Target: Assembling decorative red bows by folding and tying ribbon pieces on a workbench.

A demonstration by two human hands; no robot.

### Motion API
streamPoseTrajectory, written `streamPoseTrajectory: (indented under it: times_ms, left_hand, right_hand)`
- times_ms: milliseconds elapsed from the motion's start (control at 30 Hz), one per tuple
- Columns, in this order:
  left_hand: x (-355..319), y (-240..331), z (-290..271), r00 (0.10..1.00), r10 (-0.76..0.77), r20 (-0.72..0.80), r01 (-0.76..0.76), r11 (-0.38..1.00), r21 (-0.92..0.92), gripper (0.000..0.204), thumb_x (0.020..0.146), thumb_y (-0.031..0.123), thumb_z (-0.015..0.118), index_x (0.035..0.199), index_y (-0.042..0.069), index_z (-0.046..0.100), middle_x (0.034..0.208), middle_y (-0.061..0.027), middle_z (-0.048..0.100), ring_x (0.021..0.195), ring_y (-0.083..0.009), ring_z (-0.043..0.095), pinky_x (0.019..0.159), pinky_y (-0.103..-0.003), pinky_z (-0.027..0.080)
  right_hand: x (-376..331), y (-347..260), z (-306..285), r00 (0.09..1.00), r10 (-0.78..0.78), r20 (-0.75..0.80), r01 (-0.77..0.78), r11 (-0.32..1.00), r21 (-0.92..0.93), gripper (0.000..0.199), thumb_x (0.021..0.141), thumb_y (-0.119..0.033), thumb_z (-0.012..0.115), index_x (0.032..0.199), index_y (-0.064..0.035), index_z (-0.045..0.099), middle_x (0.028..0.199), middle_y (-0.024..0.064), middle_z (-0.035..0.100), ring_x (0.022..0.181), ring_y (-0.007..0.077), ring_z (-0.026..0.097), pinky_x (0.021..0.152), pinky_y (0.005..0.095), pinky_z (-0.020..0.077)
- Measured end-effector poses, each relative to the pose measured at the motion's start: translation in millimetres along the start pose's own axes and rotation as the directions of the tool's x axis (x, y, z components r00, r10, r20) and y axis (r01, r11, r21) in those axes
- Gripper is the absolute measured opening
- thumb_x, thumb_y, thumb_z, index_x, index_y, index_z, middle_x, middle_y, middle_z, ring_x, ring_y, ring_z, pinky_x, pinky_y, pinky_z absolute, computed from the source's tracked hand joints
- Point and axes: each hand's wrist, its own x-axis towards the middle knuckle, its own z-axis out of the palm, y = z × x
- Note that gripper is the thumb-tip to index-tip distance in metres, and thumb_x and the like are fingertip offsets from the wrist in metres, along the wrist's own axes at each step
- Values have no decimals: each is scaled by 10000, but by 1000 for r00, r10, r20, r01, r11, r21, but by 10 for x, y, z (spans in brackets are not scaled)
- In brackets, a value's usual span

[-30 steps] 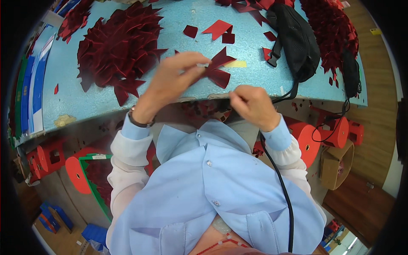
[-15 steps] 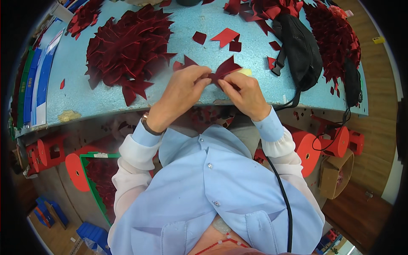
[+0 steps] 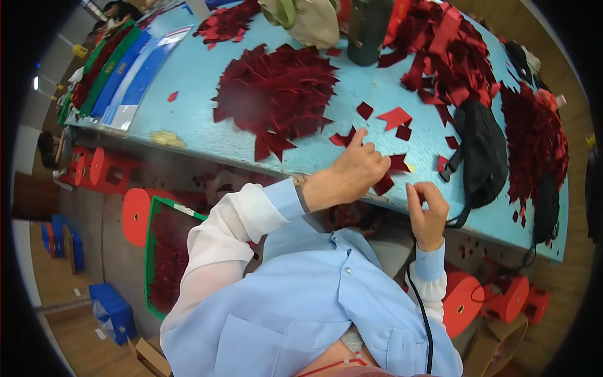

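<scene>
Two hands are at the table edge, the left hand (image 3: pixel 355 169) and the right hand (image 3: pixel 428 217). Four heaps of dark red cut pieces lie on the blue table (image 3: pixel 201 88), perhaps five. One black bag (image 3: pixel 480 154) rests there, and one dark bottle (image 3: pixel 369 28).

Dark red fabric pieces (image 3: pixel 276 94) are heaped on a light blue table (image 3: pixel 188 119); a black bag (image 3: pixel 480 154) and orange-red stools (image 3: pixel 465 301) are seen.
</scene>
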Motion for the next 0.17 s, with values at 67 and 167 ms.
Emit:
streamPoseTrajectory:
  times_ms: [67,167]
  left_hand:
    - [-32,22,-121,1000,-3,17,2,999,44,289,615,-24,573,897,40,572,746,-103,575,770,-265,550,926,-484,344]
    - [-120,79,-481,994,-20,-109,15,999,-45,339,618,-25,572,951,39,576,747,-91,584,774,-260,552,939,-508,338]
  right_hand:
    - [-19,-13,-59,1000,4,-28,-5,1000,-23,102,811,-15,640,756,23,563,663,70,538,552,126,472,524,246,385]
    - [-78,-21,-120,999,5,-46,-7,999,-51,98,831,-21,624,754,14,574,669,52,550,557,133,473,528,251,389]
